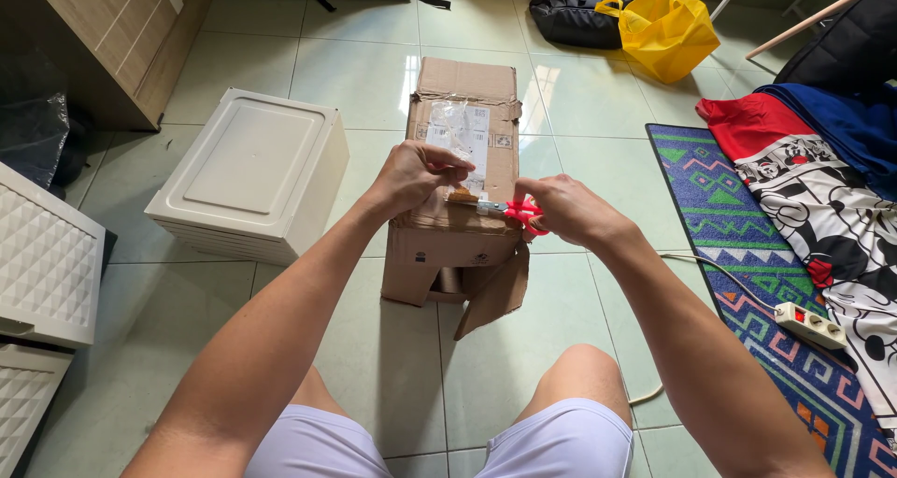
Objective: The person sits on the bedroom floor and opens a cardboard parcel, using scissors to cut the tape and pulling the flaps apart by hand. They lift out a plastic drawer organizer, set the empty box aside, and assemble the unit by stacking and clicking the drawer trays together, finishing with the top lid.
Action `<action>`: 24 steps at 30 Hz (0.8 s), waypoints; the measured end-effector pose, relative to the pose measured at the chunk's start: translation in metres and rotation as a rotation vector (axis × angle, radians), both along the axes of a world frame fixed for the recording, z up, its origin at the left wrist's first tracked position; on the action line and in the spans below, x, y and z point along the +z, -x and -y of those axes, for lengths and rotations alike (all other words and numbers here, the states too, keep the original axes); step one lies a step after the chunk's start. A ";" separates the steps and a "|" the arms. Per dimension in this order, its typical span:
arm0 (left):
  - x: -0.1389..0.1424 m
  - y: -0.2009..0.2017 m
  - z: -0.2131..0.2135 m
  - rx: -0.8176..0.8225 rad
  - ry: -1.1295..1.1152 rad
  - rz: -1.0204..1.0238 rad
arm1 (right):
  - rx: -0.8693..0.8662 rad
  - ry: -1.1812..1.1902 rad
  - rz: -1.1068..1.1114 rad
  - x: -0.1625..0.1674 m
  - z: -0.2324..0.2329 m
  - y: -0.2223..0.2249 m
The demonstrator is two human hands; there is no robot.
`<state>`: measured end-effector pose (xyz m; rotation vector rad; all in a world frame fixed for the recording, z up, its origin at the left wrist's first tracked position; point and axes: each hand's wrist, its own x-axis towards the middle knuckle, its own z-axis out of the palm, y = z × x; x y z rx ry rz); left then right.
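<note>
While you sit on the tiled floor [374,347] w/ knees apart, the scene runs like this, left to right. Far left: white quilted-pattern panels [42,263], then a cream plastic bin [248,170] lying on its side. Centre, just beyond your knees, stands the cardboard box [462,184], upright, taped on top, w/ a label under clear film and one lower flap hanging loose.

Your left hand [411,174] comes in w/ forearm angled up and right, wrist bent, fingertips pressed together pinching a strip of tape or card at the box's near top edge. Your right hand [570,212] mirrors it from the other side, fingers curled tight round the red-handled scissors [514,212], blades pointing left toward the pinched strip.

Box looks light and stiff-ish but dented, prob. easy to tip; best held by the top edge or side walls, not the loose flap.

Right: patterned rug [747,254], white power strip [808,324], printed blanket [822,198]; a yellow bag [663,29] farther back.
</note>
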<state>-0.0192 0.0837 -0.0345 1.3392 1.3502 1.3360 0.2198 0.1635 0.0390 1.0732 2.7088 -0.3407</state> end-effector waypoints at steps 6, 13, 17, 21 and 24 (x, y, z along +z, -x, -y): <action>-0.001 0.004 0.002 0.016 0.014 -0.016 | -0.015 0.031 0.018 0.001 0.003 0.008; -0.005 0.007 -0.001 0.028 0.047 -0.036 | -0.007 0.031 0.036 -0.002 0.002 0.023; -0.010 0.012 -0.004 0.020 0.034 0.011 | 0.000 0.021 0.044 -0.007 0.000 0.029; -0.014 0.017 -0.006 0.033 0.049 0.007 | -0.043 0.076 0.013 -0.012 -0.003 0.032; -0.015 0.019 -0.006 0.038 0.039 0.001 | -0.016 0.053 0.011 -0.016 -0.006 0.032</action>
